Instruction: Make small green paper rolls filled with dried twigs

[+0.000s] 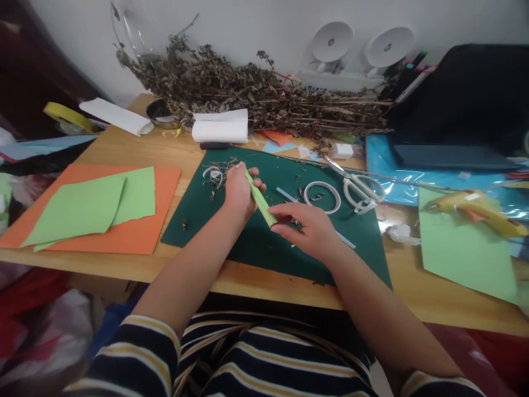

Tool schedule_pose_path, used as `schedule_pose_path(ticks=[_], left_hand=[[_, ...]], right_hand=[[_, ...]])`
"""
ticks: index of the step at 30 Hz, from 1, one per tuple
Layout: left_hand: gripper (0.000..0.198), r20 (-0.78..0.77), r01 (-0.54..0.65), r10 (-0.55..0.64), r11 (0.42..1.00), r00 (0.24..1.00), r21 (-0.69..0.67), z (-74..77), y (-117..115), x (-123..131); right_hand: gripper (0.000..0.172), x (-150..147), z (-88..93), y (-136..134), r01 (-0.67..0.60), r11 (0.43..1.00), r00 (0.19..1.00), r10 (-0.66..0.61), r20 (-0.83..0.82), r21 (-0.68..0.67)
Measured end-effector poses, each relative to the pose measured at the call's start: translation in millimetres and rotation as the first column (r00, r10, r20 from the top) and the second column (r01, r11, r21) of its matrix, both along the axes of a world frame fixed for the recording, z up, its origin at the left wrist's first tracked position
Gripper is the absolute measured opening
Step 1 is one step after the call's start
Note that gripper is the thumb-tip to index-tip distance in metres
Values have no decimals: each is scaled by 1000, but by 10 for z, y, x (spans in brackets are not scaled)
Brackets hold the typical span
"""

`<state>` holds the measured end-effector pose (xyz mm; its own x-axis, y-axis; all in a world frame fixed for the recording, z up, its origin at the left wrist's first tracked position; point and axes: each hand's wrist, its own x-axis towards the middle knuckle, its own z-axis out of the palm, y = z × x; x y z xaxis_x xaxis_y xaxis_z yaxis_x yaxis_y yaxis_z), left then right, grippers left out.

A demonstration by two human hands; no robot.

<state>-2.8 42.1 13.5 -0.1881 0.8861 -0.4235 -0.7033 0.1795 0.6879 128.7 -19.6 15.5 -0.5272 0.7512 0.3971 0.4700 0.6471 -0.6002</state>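
Above the dark green rectangular mat, a slim light-green paper roll slants between both hands! The left hand curls its fingers around the far end; the right hand pinches the near end. Cream-handled metal scissors lie at the mat's right rear.

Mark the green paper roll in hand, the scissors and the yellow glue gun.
Green paper roll [260, 199]: head view, midway along its length.
Scissors [346, 175]: head view, where the blades meet the handles.
Yellow glue gun [490, 209]: head view, on its body.
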Motion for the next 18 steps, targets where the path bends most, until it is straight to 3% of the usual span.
schedule_pose_path(ticks=[7,18], left_hand=[[12,7,18,-18,999,1000,40,-8,-14,5],[12,10,-105,104,988,994,110,6,-9,-18]], right_hand=[[18,45,-25,-13,-61,992,998,61,1,106],[19,-50,-154,-87,131,991,987,-129,-93,16]])
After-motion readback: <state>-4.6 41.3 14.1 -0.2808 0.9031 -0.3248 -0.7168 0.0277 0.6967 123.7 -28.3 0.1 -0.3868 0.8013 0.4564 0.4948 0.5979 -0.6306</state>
